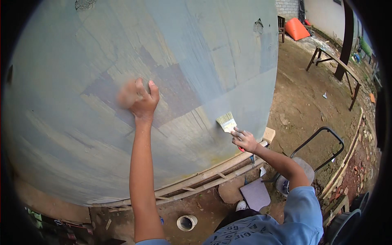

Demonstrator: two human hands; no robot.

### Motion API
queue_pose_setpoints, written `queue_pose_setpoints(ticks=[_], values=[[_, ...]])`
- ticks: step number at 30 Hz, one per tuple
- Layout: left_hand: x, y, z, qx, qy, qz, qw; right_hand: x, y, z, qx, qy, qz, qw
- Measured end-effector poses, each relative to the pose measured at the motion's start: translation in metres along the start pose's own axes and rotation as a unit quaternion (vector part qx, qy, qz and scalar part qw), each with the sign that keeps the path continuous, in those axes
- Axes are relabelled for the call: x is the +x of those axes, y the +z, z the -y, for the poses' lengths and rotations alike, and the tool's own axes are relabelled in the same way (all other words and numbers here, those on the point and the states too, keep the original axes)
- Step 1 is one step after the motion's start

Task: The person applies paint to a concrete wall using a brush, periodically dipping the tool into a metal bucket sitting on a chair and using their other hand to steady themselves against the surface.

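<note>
Right hand (244,140) closed round the brush (227,122), bristles at the streaked wall (216,53).
Left hand (143,98), fingers half curled and partly blurred, is by the dark patch (173,83); whether it holds or touches anything, I cannot tell. The brush is low on the wall's right side, bristles pointing up and left. For good strokes, a light, steady grip and even pressure, following the streaks, should serve; the pail (194,221) stands on the ground below.

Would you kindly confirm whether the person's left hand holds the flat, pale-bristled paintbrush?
No, the right hand grips the flat, pale-bristled paintbrush.
</note>
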State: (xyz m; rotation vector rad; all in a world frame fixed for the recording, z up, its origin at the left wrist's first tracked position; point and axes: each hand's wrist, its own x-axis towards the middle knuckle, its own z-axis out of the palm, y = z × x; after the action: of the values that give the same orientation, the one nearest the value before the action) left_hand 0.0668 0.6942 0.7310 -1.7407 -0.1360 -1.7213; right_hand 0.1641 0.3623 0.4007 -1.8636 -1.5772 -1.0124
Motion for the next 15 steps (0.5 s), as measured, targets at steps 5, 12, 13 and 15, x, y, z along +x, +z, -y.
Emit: queue_pose_setpoints(ticks=[5, 12, 13, 15], values=[[0.003, -0.001, 0.003, 0.007, 0.004, 0.012, 1.000, -0.104, 0.037, 0.017, 0.135, 0.060, 0.277, 0.949], [0.004, 0.001, 0.013, 0.027, 0.013, -0.007, 1.000, 0.071, -0.022, -0.040, 0.252, 0.112, 0.317, 0.908], [0.003, 0.003, 0.010, 0.025, 0.013, -0.007, 1.000, 0.114, -0.054, -0.054, 0.288, 0.120, 0.308, 0.899], [0.002, 0.008, 0.006, 0.023, 0.008, -0.008, 1.000, 0.200, -0.125, -0.075, 0.328, 0.100, 0.261, 0.902]])
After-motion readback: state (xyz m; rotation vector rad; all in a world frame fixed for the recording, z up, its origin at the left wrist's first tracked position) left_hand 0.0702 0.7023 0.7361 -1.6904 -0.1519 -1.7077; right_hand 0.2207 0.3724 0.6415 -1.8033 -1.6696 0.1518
